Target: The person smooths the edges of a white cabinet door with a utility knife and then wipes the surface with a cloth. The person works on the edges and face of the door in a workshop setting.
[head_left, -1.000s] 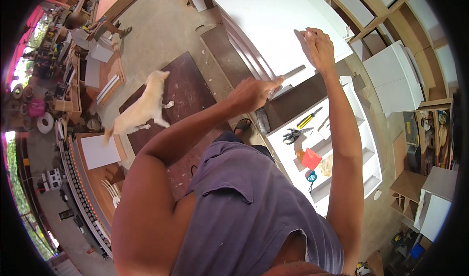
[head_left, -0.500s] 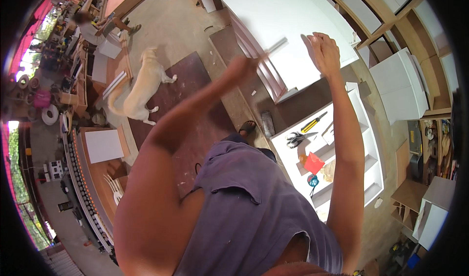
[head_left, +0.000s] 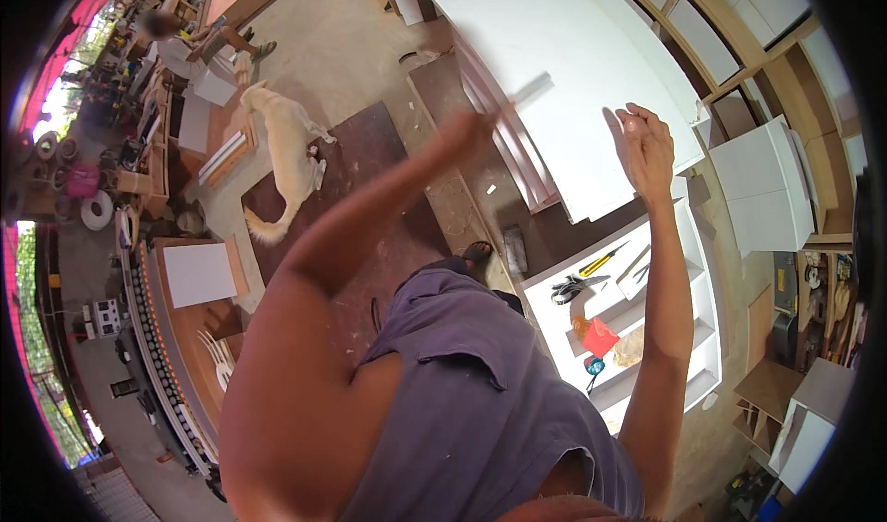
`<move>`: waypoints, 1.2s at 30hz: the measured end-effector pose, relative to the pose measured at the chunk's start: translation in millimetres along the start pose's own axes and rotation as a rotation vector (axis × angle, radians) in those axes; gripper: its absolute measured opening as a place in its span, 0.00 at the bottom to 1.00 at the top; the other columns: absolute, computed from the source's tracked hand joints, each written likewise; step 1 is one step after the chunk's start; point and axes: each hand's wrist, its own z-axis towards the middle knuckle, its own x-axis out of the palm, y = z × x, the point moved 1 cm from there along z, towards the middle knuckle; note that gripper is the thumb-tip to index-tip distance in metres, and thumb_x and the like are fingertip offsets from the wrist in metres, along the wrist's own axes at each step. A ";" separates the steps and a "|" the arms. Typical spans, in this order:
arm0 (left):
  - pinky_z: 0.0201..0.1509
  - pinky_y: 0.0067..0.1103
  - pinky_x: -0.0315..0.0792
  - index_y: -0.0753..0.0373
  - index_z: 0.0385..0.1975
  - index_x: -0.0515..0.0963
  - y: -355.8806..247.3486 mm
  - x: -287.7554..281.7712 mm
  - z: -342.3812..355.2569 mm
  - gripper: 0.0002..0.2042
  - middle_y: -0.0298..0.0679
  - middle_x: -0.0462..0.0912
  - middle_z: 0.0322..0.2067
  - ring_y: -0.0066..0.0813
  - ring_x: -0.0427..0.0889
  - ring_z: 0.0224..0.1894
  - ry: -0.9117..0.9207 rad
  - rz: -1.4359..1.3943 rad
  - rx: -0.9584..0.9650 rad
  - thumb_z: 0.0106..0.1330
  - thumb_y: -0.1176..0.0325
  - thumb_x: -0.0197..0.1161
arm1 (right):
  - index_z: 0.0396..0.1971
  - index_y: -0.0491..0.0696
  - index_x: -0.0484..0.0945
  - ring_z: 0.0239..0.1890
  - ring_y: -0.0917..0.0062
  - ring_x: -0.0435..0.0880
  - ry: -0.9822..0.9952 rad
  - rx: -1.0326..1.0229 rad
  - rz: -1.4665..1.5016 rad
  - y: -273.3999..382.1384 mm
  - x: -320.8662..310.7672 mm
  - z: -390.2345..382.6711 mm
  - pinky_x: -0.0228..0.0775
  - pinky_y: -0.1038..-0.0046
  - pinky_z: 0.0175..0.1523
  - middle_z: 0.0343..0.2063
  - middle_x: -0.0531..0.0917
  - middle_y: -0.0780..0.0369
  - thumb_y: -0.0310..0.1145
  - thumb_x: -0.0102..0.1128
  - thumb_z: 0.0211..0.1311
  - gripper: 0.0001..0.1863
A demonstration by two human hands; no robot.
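Note:
My left hand (head_left: pixel 471 129), blurred by motion, is closed round a narrow grey tool (head_left: pixel 528 90), held over the left part of a white panel (head_left: pixel 554 32) with layered edges along its left side. My right hand (head_left: pixel 647 152) is on the same panel, to the right of the tool, with fingers loosely bent and nothing visible in them. Below the panel lies a white compartmented piece (head_left: pixel 702 356) holding black scissors (head_left: pixel 570 291), a yellow-handled cutter (head_left: pixel 599 261), a red item (head_left: pixel 601 339) and a small teal object (head_left: pixel 594 367).
A pale dog (head_left: pixel 286 152) stands on a dark brown board (head_left: pixel 370 217) to my left. A seated person (head_left: pixel 180 55) is at the cluttered benches farther left. Wooden shelving (head_left: pixel 785 78) and white boxes (head_left: pixel 758 176) line the right side.
My left hand and the tool have moved up from the panel's near corner. My right hand has shifted right and down in the picture. The dog has turned, its head moving left.

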 end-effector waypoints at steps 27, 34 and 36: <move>0.54 0.36 0.77 0.60 0.49 0.81 170.6 -149.1 264.2 0.19 0.55 0.85 0.44 0.52 0.84 0.49 -0.434 -0.277 -0.413 0.61 0.57 0.60 | 0.61 0.48 0.74 0.68 0.56 0.65 0.168 0.058 -0.380 29.8 1.7 -5.8 0.55 0.52 0.70 0.64 0.71 0.51 0.54 0.49 0.72 0.29; 0.48 0.32 0.80 0.61 0.57 0.77 231.1 49.0 29.8 0.17 0.44 0.84 0.46 0.36 0.85 0.44 -0.471 -0.848 -0.440 0.69 0.71 0.52 | 0.71 0.50 0.62 0.77 0.52 0.44 0.507 -0.165 0.035 181.5 56.4 -58.7 0.31 0.42 0.77 0.74 0.54 0.51 0.63 0.54 0.63 0.43; 0.48 0.32 0.79 0.62 0.54 0.78 202.3 99.0 -63.5 0.16 0.45 0.85 0.45 0.37 0.85 0.44 -0.227 -0.774 -0.460 0.69 0.70 0.53 | 0.65 0.50 0.71 0.75 0.55 0.53 0.565 -0.320 0.413 203.0 92.1 -107.2 0.40 0.49 0.77 0.71 0.62 0.52 0.56 0.59 0.64 0.35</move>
